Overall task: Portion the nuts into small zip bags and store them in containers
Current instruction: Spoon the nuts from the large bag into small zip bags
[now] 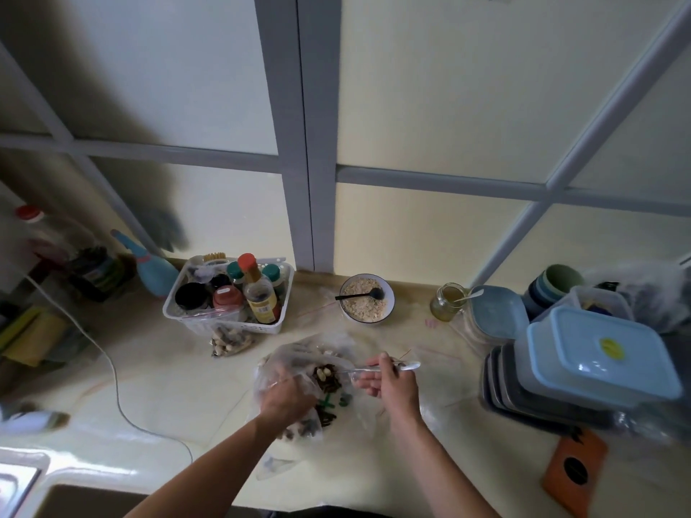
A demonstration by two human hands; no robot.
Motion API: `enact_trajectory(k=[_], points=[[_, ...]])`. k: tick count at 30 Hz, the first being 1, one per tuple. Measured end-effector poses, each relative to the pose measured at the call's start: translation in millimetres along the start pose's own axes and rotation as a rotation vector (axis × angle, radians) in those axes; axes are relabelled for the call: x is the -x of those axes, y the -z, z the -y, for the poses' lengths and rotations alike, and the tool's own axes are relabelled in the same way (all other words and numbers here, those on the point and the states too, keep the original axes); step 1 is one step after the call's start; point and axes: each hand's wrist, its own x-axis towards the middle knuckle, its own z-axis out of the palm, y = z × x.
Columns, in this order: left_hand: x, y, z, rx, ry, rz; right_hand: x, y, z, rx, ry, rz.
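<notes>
A large clear plastic bag of mixed nuts (299, 362) lies on the counter in front of me. My left hand (286, 396) grips the bag's plastic at its left side and holds it open. My right hand (390, 379) holds a clear plastic spoon (377, 368) whose bowl end reaches into the nuts (326, 373). A small filled zip bag of nuts (230, 343) lies beside the white basket. Stacked lidded containers (594, 362), a blue-lidded one on top, stand at the right.
A white basket of jars and bottles (228, 297) stands at the back left. A bowl of oats with a black spoon (366, 299) and a small jar (447, 302) stand behind the bag. An orange flat item (574, 471) lies at the front right. A white cable (112, 368) crosses the left counter.
</notes>
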Motion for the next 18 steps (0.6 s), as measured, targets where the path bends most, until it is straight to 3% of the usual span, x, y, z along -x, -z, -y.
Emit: enact_trajectory(k=[7,18], points=[[-6,-7,-5,0.042,-0.018,-0.081,16,10,16,0.146,0.115,0.131],[-4,-22,5,0.225,-0.118,-0.301,32,18,12,0.523,0.432,0.597]])
